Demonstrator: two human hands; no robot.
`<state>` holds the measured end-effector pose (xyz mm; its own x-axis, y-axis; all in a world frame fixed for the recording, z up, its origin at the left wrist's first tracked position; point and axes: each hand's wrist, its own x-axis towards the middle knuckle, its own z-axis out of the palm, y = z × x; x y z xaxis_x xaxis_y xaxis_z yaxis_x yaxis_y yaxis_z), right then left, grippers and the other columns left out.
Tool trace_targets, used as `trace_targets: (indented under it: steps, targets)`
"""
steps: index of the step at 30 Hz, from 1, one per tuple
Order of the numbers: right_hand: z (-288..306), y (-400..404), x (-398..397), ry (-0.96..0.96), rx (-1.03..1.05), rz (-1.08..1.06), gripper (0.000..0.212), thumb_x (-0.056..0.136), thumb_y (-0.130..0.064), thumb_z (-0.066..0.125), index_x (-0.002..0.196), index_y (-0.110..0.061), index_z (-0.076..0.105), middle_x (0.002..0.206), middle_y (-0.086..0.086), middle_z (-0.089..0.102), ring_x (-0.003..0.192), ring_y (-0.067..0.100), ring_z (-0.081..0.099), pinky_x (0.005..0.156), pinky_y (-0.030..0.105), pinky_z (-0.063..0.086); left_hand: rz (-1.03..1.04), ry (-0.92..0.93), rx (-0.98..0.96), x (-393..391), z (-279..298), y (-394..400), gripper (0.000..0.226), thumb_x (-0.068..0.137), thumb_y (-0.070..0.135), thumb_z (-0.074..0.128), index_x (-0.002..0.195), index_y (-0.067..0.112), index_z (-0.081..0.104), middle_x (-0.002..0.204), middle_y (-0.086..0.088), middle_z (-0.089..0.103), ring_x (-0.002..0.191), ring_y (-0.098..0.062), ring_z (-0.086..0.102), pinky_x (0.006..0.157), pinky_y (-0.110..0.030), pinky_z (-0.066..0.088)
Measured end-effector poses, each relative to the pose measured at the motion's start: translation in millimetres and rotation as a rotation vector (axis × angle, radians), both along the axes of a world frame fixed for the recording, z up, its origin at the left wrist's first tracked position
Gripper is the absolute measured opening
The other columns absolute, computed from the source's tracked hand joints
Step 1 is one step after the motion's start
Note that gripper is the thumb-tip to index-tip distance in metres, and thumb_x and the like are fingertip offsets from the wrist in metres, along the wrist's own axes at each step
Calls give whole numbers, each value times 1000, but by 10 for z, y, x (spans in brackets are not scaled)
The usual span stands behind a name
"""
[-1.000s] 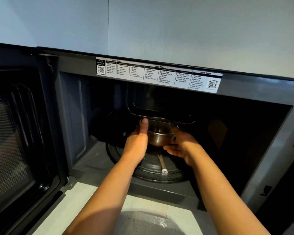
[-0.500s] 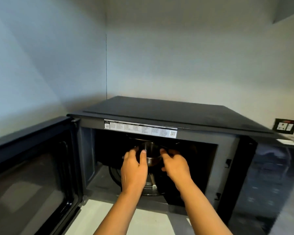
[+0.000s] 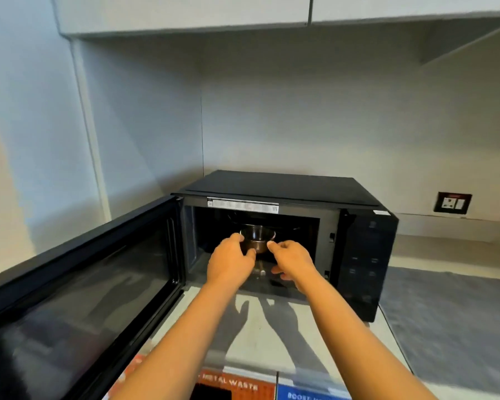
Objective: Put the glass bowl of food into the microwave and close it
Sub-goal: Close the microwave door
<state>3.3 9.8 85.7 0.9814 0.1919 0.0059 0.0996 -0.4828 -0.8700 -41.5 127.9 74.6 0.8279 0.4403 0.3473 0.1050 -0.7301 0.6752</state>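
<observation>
The black microwave (image 3: 361, 243) stands on the counter in the corner, its door (image 3: 78, 287) swung wide open to the left. Inside the dark cavity is the small glass bowl (image 3: 257, 237) with dark food in it, over the glass turntable (image 3: 261, 271). My left hand (image 3: 230, 262) grips the bowl's left side, thumb on the rim. My right hand (image 3: 293, 259) pinches the right rim with thumb and forefinger, its other fingers hanging loose below. Whether the bowl rests on the turntable cannot be told.
The open door juts out along my left arm. A wall socket (image 3: 453, 202) sits right of the microwave. Overhead cabinets (image 3: 185, 13) hang above. Printed bin labels (image 3: 231, 386) lie at the counter's front edge. Grey counter (image 3: 451, 321) extends to the right.
My head has pulled back and up, so the whole microwave and the wall now show. Both hands stay at the bowl inside the cavity, and my right fingers have loosened below it.
</observation>
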Motion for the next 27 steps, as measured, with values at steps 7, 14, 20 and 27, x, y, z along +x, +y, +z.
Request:
trace_targets:
  steps: [7, 14, 20, 27]
  targets:
    - [234, -122, -610, -61, 4, 43, 44, 91, -37, 50, 113, -2, 62, 113, 18, 67, 69, 15, 66, 75, 36, 55, 15, 29, 121, -628, 332, 28, 49, 88, 32, 54, 131, 12, 43, 126, -12, 56, 111, -29, 54, 83, -39, 48]
    - [482, -389, -1371, -152, 54, 13, 39, 92, -32, 50, 113, -1, 61, 114, 16, 66, 68, 11, 62, 79, 38, 56, 222, 204, 466, -1353, 690, 197, 61, 84, 39, 52, 134, 8, 35, 142, -20, 38, 135, -38, 24, 106, -57, 25]
    - [519, -459, -2148, -236, 31, -9, 46, 93, -32, 49, 118, 5, 58, 118, 26, 64, 75, 19, 67, 85, 45, 55, 546, 544, 523, -2128, 909, 757, 73, 82, 41, 46, 142, 8, 22, 151, -24, 24, 140, -45, 13, 108, -67, 11]
    - [450, -382, -2883, -216, -38, 31, 42, 92, -33, 50, 117, 0, 58, 107, 21, 67, 87, 27, 66, 84, 41, 55, 474, 733, 482, -2783, 875, 938, 50, 85, 38, 41, 125, 10, 50, 135, -19, 48, 126, -43, 40, 110, -65, 12]
